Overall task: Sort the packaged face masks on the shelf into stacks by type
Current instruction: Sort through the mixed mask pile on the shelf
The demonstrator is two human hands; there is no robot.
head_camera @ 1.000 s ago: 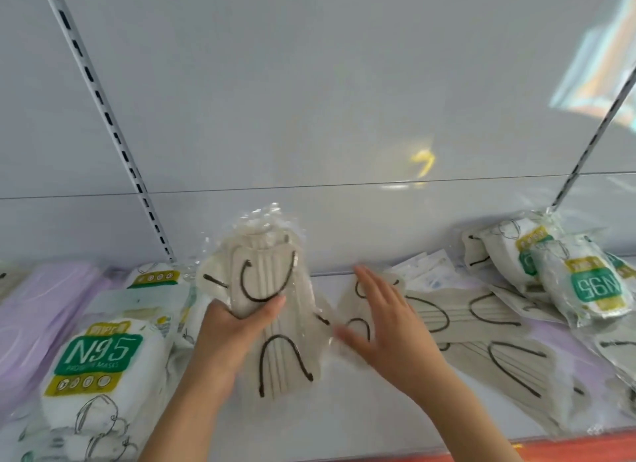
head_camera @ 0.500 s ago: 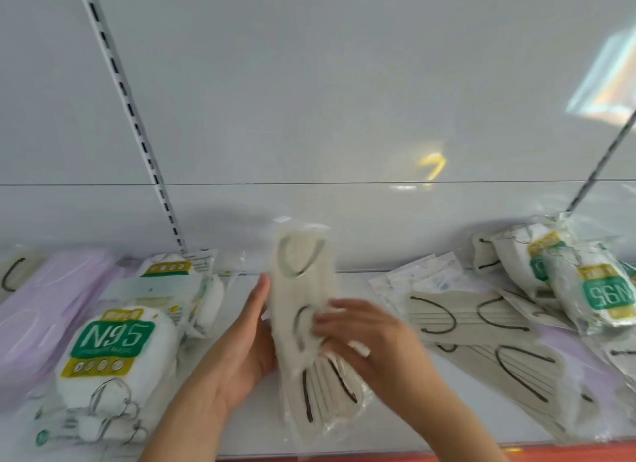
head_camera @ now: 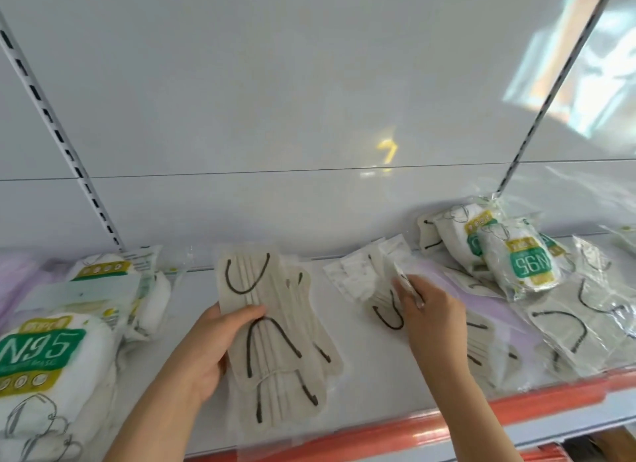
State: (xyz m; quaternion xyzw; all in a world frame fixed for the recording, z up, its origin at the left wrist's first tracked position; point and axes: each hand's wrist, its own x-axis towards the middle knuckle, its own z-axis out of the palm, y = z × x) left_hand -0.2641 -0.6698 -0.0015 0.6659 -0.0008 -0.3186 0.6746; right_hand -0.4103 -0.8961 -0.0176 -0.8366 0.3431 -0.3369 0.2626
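Note:
My left hand (head_camera: 210,344) grips a stack of beige masks with black ear loops (head_camera: 272,327) in clear wrappers, thumb on top, resting on the white shelf (head_camera: 192,289). My right hand (head_camera: 430,310) reaches right and pinches the edge of another beige wrapped mask (head_camera: 385,310) lying beside small white packets (head_camera: 361,275). More beige masks (head_camera: 564,327) lie spread at the right. N95 packs stand at the left (head_camera: 41,358) and back right (head_camera: 526,258).
Purple mask packs (head_camera: 17,282) lie at the far left. A red price strip (head_camera: 447,423) runs along the shelf's front edge. Slotted uprights (head_camera: 69,151) rise against the white back panel.
My right hand left the held stack and moved right onto another beige mask. The left hand laid the stack flatter on the shelf.

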